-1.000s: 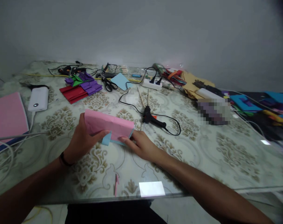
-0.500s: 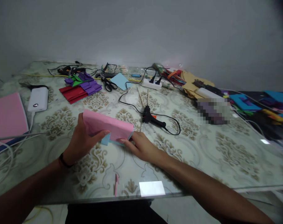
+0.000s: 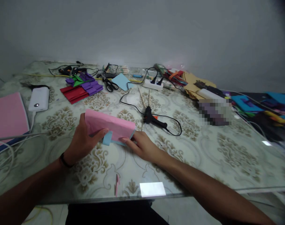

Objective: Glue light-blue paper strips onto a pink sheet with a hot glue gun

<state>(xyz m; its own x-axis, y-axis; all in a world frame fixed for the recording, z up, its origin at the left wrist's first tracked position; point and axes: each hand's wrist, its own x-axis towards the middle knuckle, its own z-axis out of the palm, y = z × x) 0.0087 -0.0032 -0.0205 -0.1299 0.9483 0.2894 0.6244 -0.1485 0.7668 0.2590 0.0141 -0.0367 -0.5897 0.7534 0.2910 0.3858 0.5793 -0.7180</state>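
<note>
A folded pink paper piece (image 3: 109, 122) is held tilted just over the table's near middle, with a light blue tab (image 3: 107, 138) and blue edging at its lower side. My left hand (image 3: 84, 137) grips its left end, thumb across the front near the tab. At the lower right corner, my right hand (image 3: 141, 143) pinches it between thumb and fingers; some fingertips are hidden behind the paper. Beyond my right hand lies a black glue gun (image 3: 154, 118) on its side with a cord. Closer to the front edge rests a thin pink paper strip (image 3: 117, 185).
Folded red paper (image 3: 74, 93), purple paper (image 3: 93, 87) and black scissors (image 3: 110, 85) lie toward the back. A white power bank (image 3: 39, 99) and pink sheet (image 3: 9, 114) are at the left. A power strip (image 3: 153, 84) and brown envelope (image 3: 196, 79) sit at the back right.
The left thumb has shifted slightly left off the blue tab, so more of the tab shows. Both hands still hold the pink paper in nearly the same place.
</note>
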